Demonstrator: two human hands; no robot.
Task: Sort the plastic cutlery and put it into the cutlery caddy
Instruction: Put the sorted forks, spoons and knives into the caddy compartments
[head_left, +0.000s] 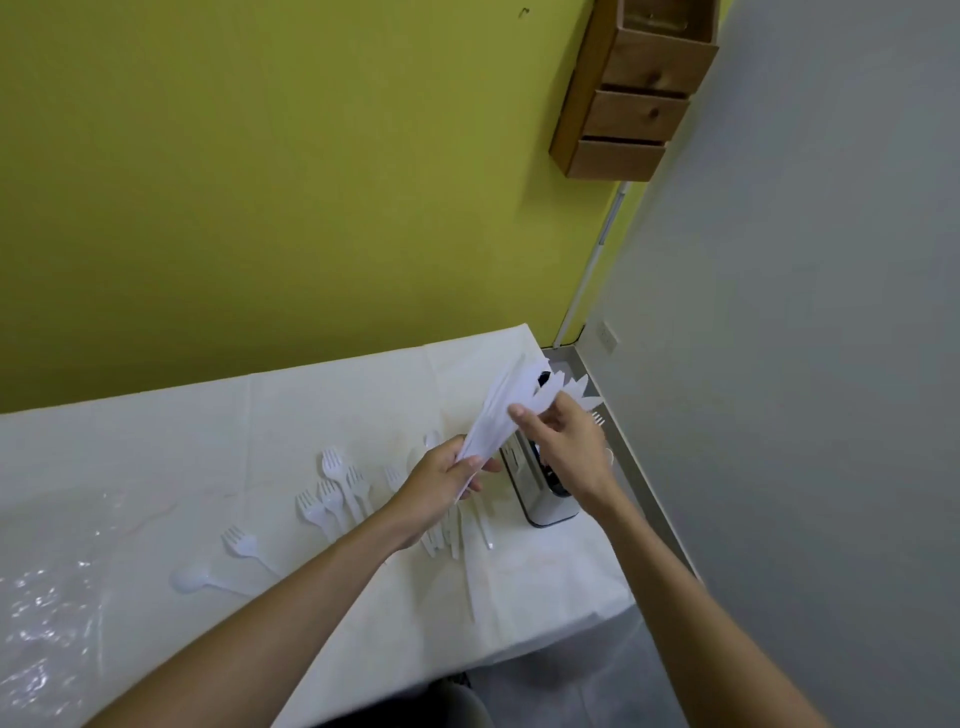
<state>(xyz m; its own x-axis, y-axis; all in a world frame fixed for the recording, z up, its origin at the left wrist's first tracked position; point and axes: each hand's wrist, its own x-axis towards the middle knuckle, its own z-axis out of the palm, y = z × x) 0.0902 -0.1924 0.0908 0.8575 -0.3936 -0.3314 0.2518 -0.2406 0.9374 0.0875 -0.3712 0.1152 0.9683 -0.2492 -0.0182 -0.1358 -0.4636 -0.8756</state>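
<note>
While fanned at the tips, risk: knives slipping past the cutlery caddy onto the tabletop.
Cause: weak pinch, uneven stack.
Left hand: raised, gripping handle ends.
Right hand: pinching blade end, just above caddy.
Forks: loose on tabletop.

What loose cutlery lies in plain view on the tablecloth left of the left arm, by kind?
Forks: 6
Spoons: 1
Total: 7
Not counted: the knife bundle gripped by the left hand and pinched by the right hand, nor the pieces hidden beneath the left hand.
</note>
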